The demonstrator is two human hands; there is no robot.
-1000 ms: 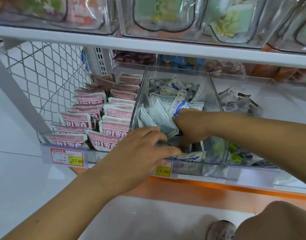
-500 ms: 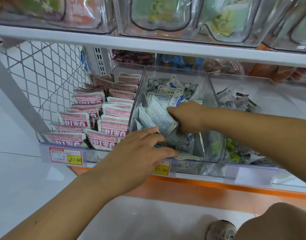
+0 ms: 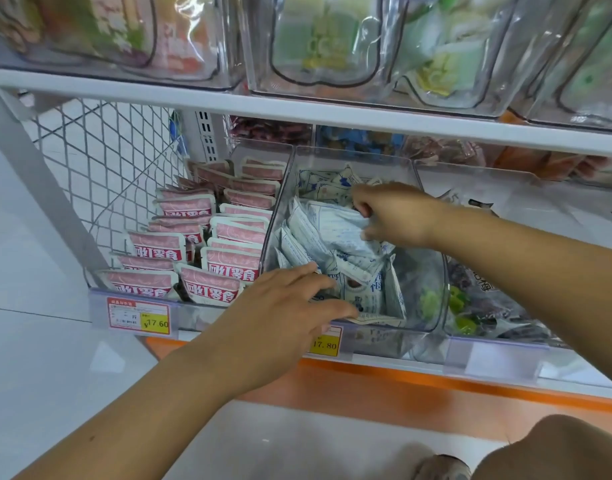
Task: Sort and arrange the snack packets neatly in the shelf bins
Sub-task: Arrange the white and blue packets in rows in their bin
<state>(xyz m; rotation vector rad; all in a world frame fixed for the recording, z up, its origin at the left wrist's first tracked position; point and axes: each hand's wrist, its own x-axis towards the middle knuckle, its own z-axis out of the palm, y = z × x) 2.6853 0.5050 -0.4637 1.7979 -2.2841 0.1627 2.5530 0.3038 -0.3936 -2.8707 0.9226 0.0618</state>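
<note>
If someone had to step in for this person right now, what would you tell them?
Right hand: closed on a bunch of blue-and-white packets in the middle clear bin.
Left hand: open, fingers resting on packets at that bin's front.
Done: pink packets in the left bin stand in tidy rows.
Left: the blue-and-white ones lie jumbled; stand them in rows. The right bin looks loosely filled too.
</note>
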